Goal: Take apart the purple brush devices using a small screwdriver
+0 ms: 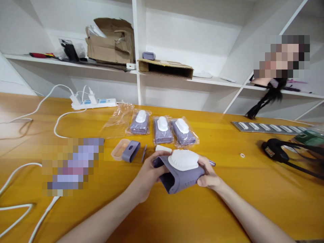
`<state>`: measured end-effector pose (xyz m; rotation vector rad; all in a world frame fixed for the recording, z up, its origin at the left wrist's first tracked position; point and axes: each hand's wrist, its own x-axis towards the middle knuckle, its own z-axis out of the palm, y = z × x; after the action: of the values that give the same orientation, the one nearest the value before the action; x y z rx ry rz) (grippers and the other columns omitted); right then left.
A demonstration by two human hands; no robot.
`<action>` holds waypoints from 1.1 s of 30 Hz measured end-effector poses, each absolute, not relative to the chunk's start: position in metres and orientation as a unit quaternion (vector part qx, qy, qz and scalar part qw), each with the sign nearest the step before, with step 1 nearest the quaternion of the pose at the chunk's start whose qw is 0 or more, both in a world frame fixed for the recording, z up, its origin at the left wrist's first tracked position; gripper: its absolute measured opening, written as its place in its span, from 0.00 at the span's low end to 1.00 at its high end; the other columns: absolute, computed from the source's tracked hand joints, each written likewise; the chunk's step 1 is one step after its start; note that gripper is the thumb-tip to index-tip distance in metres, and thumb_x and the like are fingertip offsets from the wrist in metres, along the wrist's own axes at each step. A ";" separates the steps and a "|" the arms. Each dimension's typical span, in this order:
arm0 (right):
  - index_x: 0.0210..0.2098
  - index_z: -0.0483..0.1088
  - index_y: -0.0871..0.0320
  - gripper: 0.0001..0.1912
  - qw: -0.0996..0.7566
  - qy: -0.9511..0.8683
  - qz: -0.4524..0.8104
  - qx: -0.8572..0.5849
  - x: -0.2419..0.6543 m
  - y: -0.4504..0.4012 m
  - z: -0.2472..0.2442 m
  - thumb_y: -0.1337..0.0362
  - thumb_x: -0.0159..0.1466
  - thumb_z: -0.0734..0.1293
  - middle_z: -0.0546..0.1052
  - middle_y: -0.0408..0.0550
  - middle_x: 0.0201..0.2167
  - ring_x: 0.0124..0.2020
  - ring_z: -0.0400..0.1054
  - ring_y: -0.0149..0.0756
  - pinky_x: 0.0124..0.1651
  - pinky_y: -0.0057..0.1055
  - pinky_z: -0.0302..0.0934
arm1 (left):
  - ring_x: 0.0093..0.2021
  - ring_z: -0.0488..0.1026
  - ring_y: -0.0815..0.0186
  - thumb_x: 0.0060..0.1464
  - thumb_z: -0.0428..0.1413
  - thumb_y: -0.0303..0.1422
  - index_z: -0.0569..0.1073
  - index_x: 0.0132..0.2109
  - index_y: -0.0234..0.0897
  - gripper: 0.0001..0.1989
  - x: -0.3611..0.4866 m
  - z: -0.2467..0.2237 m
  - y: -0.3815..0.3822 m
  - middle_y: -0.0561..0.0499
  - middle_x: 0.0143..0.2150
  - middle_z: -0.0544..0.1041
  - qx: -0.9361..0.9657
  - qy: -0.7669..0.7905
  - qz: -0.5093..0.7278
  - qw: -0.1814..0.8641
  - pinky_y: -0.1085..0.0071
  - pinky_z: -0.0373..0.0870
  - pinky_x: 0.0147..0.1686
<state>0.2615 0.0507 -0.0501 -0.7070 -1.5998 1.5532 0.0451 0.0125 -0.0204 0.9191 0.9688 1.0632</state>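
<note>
Between my two hands, above the table, is a hollow purple plastic casing (186, 182) with a white ribbed dome-shaped piece (184, 159) on its top. My left hand (152, 173) grips its open left end, some fingers reaching inside the hollow. Closed around the right end is my right hand (209, 175). Just beyond the left hand lie a smaller purple sleeve (131, 151), a peach-coloured open shell (118, 150) and a thin purple strip (144, 152). A white flat piece (163, 149) shows behind the casing, partly hidden by it.
Three similar purple-and-white units in clear bags (162, 130) lie at the table's back. A power strip (93, 103) with white cables is at the left, near a blurred-out device (76, 165). To the right are black straps (275, 148), a small ring (242, 155) and a grey strip (268, 128).
</note>
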 end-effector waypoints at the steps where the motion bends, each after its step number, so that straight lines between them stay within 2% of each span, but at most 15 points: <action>1: 0.51 0.68 0.56 0.37 0.385 -0.652 0.588 -0.282 0.262 0.051 -0.048 0.59 0.40 0.73 0.76 0.49 0.46 0.48 0.67 0.52 0.53 0.43 0.56 | 0.39 0.73 0.63 0.41 0.59 0.32 0.71 0.45 0.42 0.19 0.045 -0.022 0.013 0.50 0.41 0.76 0.380 0.420 0.436 0.699 0.73 0.66 0.31; 3: 0.52 0.67 0.55 0.37 0.380 -0.695 0.538 -0.287 0.262 0.051 -0.044 0.56 0.42 0.73 0.73 0.50 0.48 0.50 0.65 0.52 0.54 0.44 0.55 | 0.37 0.74 0.64 0.42 0.59 0.32 0.71 0.47 0.43 0.21 0.045 -0.028 0.015 0.50 0.41 0.77 0.346 0.391 0.411 0.747 0.73 0.66 0.29; 7: 0.54 0.65 0.55 0.36 0.362 -0.782 0.422 -0.282 0.259 0.050 -0.037 0.55 0.46 0.72 0.70 0.53 0.52 0.53 0.63 0.52 0.57 0.45 0.53 | 0.39 0.75 0.64 0.41 0.61 0.31 0.73 0.48 0.43 0.23 0.047 -0.039 0.016 0.50 0.42 0.79 0.320 0.367 0.446 0.751 0.74 0.67 0.30; 11: 0.56 0.62 0.55 0.37 0.340 -0.831 0.358 -0.257 0.254 0.046 -0.034 0.56 0.48 0.72 0.67 0.55 0.55 0.54 0.61 0.51 0.58 0.45 0.52 | 0.43 0.75 0.62 0.40 0.62 0.30 0.75 0.47 0.40 0.22 0.050 -0.041 0.015 0.48 0.43 0.79 0.325 0.329 0.487 0.741 0.71 0.69 0.37; 13: 0.57 0.61 0.55 0.39 0.335 -0.835 0.360 -0.247 0.252 0.045 -0.033 0.54 0.48 0.73 0.67 0.55 0.55 0.54 0.62 0.51 0.57 0.45 0.53 | 0.44 0.74 0.61 0.40 0.61 0.30 0.76 0.46 0.40 0.21 0.050 -0.040 0.013 0.48 0.42 0.79 0.316 0.318 0.492 0.746 0.71 0.69 0.39; 16: 0.58 0.60 0.54 0.41 0.323 -0.831 0.381 -0.245 0.249 0.043 -0.032 0.52 0.47 0.74 0.67 0.55 0.55 0.54 0.62 0.50 0.57 0.44 0.54 | 0.41 0.75 0.61 0.38 0.61 0.30 0.76 0.44 0.40 0.21 0.050 -0.042 0.009 0.49 0.38 0.80 0.286 0.335 0.481 0.758 0.71 0.70 0.37; 22: 0.56 0.63 0.54 0.39 0.308 -0.814 0.425 -0.250 0.248 0.043 -0.034 0.52 0.46 0.74 0.67 0.54 0.55 0.54 0.62 0.50 0.57 0.44 0.54 | 0.38 0.76 0.60 0.36 0.60 0.30 0.77 0.42 0.40 0.20 0.050 -0.050 0.006 0.49 0.36 0.81 0.259 0.357 0.486 0.755 0.70 0.70 0.35; 28: 0.57 0.61 0.54 0.41 0.303 -0.811 0.437 -0.244 0.247 0.042 -0.035 0.53 0.46 0.74 0.66 0.54 0.56 0.54 0.62 0.48 0.57 0.45 0.55 | 0.47 0.74 0.56 0.38 0.60 0.29 0.75 0.47 0.38 0.24 0.050 -0.054 0.005 0.47 0.41 0.80 0.271 0.324 0.494 0.760 0.65 0.69 0.44; 33: 0.57 0.60 0.54 0.39 0.307 -0.817 0.432 -0.226 0.245 0.040 -0.032 0.55 0.48 0.74 0.65 0.53 0.57 0.55 0.62 0.45 0.57 0.41 0.55 | 0.50 0.71 0.55 0.38 0.60 0.28 0.75 0.47 0.36 0.24 0.050 -0.053 0.004 0.46 0.44 0.79 0.257 0.305 0.490 0.775 0.64 0.66 0.50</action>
<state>0.2452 0.0396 -0.0320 -0.5978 -2.1616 1.1435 0.0505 0.0045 -0.0532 0.5568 0.6593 1.0598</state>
